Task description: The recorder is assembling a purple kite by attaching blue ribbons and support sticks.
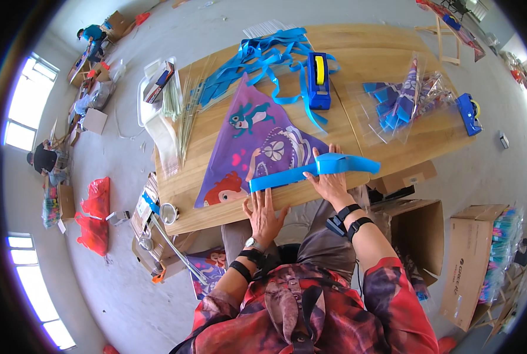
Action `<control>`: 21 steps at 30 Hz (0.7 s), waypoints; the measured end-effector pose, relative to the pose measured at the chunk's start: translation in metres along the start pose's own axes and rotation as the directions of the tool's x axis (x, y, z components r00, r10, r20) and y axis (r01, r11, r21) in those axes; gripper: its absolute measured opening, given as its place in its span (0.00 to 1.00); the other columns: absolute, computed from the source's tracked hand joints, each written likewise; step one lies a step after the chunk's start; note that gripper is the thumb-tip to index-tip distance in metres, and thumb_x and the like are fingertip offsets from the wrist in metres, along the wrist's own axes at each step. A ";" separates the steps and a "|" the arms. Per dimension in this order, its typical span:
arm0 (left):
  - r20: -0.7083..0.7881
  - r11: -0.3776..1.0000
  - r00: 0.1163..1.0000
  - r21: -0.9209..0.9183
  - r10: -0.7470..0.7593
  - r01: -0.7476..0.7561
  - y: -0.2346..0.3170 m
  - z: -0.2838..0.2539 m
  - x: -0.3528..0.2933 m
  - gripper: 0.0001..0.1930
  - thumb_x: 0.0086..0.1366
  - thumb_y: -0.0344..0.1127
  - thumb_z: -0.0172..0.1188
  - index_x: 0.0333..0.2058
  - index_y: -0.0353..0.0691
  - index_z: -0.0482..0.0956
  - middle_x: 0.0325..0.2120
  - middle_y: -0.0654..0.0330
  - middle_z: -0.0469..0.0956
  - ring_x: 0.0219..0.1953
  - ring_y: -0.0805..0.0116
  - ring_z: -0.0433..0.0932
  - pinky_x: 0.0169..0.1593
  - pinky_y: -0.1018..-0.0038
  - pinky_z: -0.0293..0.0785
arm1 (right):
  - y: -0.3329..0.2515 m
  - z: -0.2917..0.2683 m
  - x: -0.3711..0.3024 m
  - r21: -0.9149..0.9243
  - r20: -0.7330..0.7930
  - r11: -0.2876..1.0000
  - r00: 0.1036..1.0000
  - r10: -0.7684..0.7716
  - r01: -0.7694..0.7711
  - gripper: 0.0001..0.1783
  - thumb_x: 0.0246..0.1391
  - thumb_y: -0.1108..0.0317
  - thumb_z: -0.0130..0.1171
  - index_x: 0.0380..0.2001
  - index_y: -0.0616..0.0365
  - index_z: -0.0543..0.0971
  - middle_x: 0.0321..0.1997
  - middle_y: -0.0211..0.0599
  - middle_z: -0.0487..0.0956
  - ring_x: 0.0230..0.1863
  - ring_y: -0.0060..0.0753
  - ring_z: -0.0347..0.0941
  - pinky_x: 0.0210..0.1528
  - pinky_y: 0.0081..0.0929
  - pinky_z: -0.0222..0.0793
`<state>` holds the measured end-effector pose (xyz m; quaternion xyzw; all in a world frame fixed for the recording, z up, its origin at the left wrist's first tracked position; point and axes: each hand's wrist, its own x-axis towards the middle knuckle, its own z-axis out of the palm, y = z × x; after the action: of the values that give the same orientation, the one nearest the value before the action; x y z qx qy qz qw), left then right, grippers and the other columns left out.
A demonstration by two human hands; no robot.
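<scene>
A purple triangular kite with cartoon figures lies on the wooden table in front of me. A shiny blue ribbon runs along its near edge. My left hand is at the ribbon's left end, fingers stretched out and fingertips touching it, thumb apart. Farther right, my right hand holds the ribbon, which passes across its fingers. The ribbon's loose end sticks out to the right in a fold. What lies under the right fingers is hidden by the ribbon.
A blue tape dispenser stands beyond the kite, near a pile of blue ribbons. Thin rods lie at left. Packaged kites and a second dispenser are at right. Below stand cardboard boxes. People work far left.
</scene>
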<state>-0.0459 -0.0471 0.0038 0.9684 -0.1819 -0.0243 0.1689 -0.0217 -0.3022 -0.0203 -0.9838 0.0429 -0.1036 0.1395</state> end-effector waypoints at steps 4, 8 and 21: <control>0.011 1.000 1.000 0.027 -0.004 0.004 -0.001 -0.001 0.001 0.43 0.67 0.55 0.62 0.70 0.32 0.58 0.71 0.37 0.57 0.75 0.43 0.52 0.72 0.42 0.38 | -0.002 -0.002 0.000 0.012 -0.009 1.000 1.000 0.008 -0.007 0.46 0.62 0.33 0.53 0.76 0.40 0.58 0.77 0.71 0.50 0.79 0.75 0.40 0.78 0.66 0.36; 0.015 0.999 1.000 0.040 0.008 -0.008 0.000 -0.003 0.002 0.43 0.67 0.55 0.61 0.70 0.32 0.58 0.71 0.36 0.56 0.75 0.43 0.51 0.72 0.43 0.38 | -0.004 -0.004 0.000 -0.032 0.007 0.999 1.000 0.008 -0.007 0.43 0.62 0.31 0.51 0.76 0.32 0.59 0.78 0.66 0.51 0.79 0.74 0.38 0.76 0.74 0.33; -0.123 0.985 0.991 -0.153 0.060 -0.079 -0.030 0.004 -0.001 0.28 0.69 0.43 0.62 0.62 0.35 0.71 0.63 0.44 0.71 0.69 0.47 0.65 0.72 0.49 0.47 | 0.000 0.004 -0.002 -0.013 -0.004 1.000 1.000 -0.003 0.003 0.43 0.61 0.32 0.53 0.76 0.28 0.58 0.79 0.65 0.50 0.80 0.73 0.37 0.76 0.73 0.31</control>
<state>-0.0370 -0.0211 -0.0102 0.9448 -0.2029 0.0244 0.2563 -0.0224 -0.3008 -0.0238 -0.9846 0.0424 -0.1057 0.1329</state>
